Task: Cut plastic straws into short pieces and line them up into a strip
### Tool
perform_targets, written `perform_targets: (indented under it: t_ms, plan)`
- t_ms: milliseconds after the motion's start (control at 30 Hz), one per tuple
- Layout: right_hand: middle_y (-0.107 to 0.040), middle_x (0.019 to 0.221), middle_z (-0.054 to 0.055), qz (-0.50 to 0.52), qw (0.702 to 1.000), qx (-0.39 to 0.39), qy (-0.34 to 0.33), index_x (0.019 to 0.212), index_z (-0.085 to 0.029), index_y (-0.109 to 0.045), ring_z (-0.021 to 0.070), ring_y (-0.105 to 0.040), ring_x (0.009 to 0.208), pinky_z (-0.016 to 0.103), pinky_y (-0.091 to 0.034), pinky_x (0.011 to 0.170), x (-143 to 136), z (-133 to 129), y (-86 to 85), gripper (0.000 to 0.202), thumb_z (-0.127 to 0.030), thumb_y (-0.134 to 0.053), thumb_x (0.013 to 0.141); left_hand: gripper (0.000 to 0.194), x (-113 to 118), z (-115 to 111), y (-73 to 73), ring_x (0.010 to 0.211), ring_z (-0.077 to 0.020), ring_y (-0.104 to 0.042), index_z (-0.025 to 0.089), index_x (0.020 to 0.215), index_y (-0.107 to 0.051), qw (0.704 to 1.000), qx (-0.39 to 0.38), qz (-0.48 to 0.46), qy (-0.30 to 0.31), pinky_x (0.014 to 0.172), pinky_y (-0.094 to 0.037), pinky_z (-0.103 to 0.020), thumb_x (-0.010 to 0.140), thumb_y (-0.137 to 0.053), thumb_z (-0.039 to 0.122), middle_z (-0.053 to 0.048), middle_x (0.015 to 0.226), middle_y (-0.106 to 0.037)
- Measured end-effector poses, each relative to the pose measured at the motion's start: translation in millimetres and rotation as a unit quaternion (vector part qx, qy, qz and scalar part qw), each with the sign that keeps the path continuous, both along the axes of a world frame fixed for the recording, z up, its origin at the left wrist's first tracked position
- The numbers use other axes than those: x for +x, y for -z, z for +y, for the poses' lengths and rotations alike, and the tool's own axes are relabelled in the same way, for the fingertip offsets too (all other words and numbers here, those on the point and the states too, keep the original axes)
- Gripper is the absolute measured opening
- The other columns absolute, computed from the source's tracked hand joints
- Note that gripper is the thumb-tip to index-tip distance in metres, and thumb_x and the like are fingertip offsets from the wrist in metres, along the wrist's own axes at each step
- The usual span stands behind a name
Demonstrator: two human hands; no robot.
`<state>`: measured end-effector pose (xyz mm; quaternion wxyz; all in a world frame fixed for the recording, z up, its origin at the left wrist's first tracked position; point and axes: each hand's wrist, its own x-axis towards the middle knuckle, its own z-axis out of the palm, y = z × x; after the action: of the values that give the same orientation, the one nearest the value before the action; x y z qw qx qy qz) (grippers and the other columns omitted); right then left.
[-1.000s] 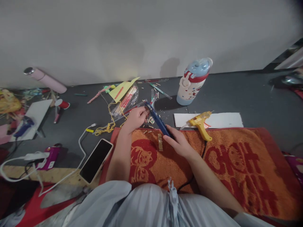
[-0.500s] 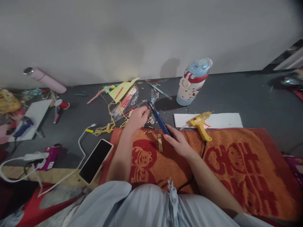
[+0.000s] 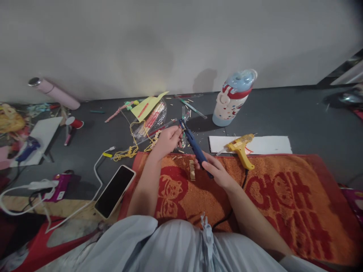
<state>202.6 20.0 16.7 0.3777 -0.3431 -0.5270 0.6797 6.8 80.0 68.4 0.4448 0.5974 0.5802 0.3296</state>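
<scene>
My right hand (image 3: 214, 169) is wrapped round the handle of a long dark-blue hand tool (image 3: 194, 145) with a metallic part at its far end; its exact kind is unclear. At that far end my left hand (image 3: 170, 140) is closed in a pinch, and whatever sits between its fingertips is too small to make out. Below the tool, a short column of small pale stick pieces (image 3: 192, 170) lies on the orange towel (image 3: 272, 192). More cut pieces and crumbs are scattered on the dark table around the left fingertips.
A yellow glue gun (image 3: 240, 149) rests across a white board (image 3: 269, 144) on the right. Behind stands a blue-and-white bottle (image 3: 232, 100). Left are a bag of sticks (image 3: 151, 121), yellow yarn (image 3: 124, 154), a phone (image 3: 115, 192), a white cable (image 3: 96, 170) and a pink flask (image 3: 58, 94).
The blue tool has turned slightly, its handle end now showing past my right hand. My left hand has shifted a little to the right, still at the tool's far end.
</scene>
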Motion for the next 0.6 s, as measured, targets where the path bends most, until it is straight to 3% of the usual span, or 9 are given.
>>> perform_targets:
  t_ms: [300, 600]
  plan:
    - [-0.05, 0.078, 0.002, 0.024, 0.998, 0.013, -0.051, 0.082, -0.019, -0.056, 0.0157, -0.045, 0.074, 0.028, -0.036, 0.071, 2.0, 2.4, -1.6, 0.039, -0.058, -0.051, 0.082, 0.03, 0.4, -4.4, -11.6, 0.054, -0.0125, -0.055, 0.019, 0.064, -0.043, 0.971, 0.14, 0.191, 0.013, 0.059, -0.038, -0.025, 0.091, -0.036, 0.03, 0.002, 0.054, -0.052]
    - [-0.055, 0.084, 0.003, 0.013, 0.999, -0.03, -0.034, 0.107, -0.021, -0.057, 0.0171, -0.049, 0.078, 0.03, -0.04, 0.077, 1.5, 0.6, -2.7, 0.05, -0.06, -0.059, 0.076, 0.03, 1.5, -6.0, -16.1, 0.06, -0.0149, -0.055, 0.018, 0.067, -0.051, 0.95, 0.142, 0.276, 0.025, 0.059, -0.035, -0.025, 0.091, -0.036, 0.028, -0.001, 0.058, -0.057]
